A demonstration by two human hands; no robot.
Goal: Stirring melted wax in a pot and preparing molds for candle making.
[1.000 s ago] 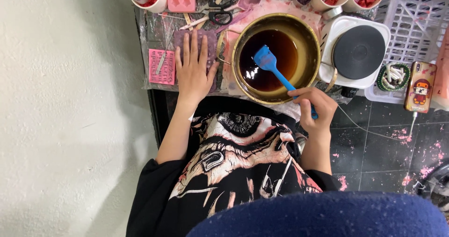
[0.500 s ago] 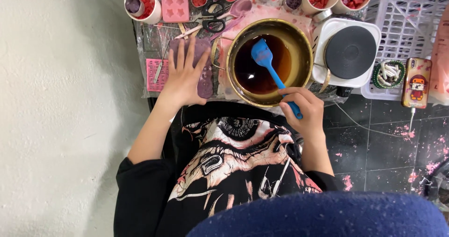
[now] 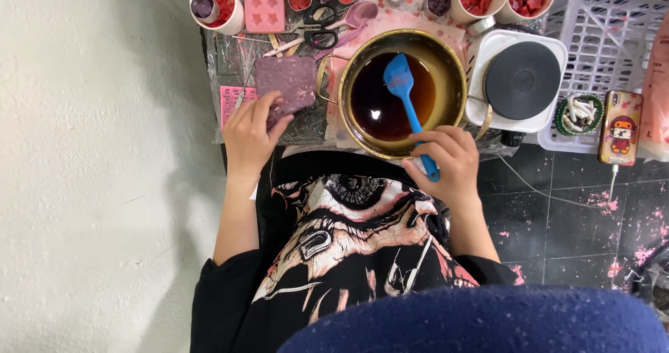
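Observation:
A brass-coloured pot (image 3: pixel 456 74) holds dark reddish-brown liquid (image 3: pixel 373 102). A blue spatula (image 3: pixel 403 81) stands in it, blade in the liquid, and my right hand (image 3: pixel 446 161) grips its handle at the pot's near rim. My left hand (image 3: pixel 249 133) rests left of the pot with its fingertips on the near edge of a flat mauve slab (image 3: pixel 286 81) lying on the plastic-covered work surface (image 3: pixel 233 57).
A white hotplate (image 3: pixel 519 81) with a black disc sits right of the pot. Beyond it are a white basket (image 3: pixel 613 18) and a phone (image 3: pixel 619 126). Scissors (image 3: pixel 317 29), a pink star mould (image 3: pixel 265 10) and cups of red pieces (image 3: pixel 212 4) line the far side.
My left hand has drawn back from lying flat on the surface and its fingers now curl on the mauve slab. The spatula stays in the pot in my right hand.

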